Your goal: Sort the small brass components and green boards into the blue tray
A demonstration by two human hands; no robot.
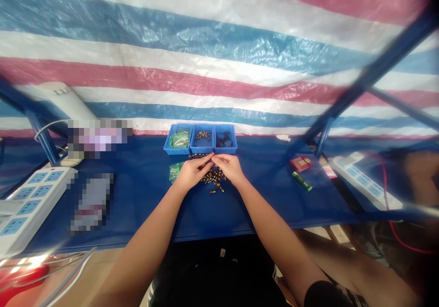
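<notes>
My left hand point(194, 172) and my right hand point(229, 166) meet fingertip to fingertip over the blue table. Both are closed in a pinch, and whatever sits between the fingers is too small to make out. Under and between them lies a pile of small brass-and-dark metal parts point(213, 176), with a few strays nearer me. Green packets point(174, 172) lie just left of my left hand. Behind the hands stand three joined blue bins: the left bin point(177, 151) holds green packets, the middle bin point(202, 150) brass-coloured parts, the right bin point(226, 150) dark screw-like parts.
A white power strip point(51, 197) lies at the left, another power strip point(365, 181) at the right. A red box point(301, 163) and a green tube-like pack point(302, 181) rest on the table's right side. Blue metal frame bars point(343, 101) slant upward. Striped plastic sheeting point(219, 60) hangs behind.
</notes>
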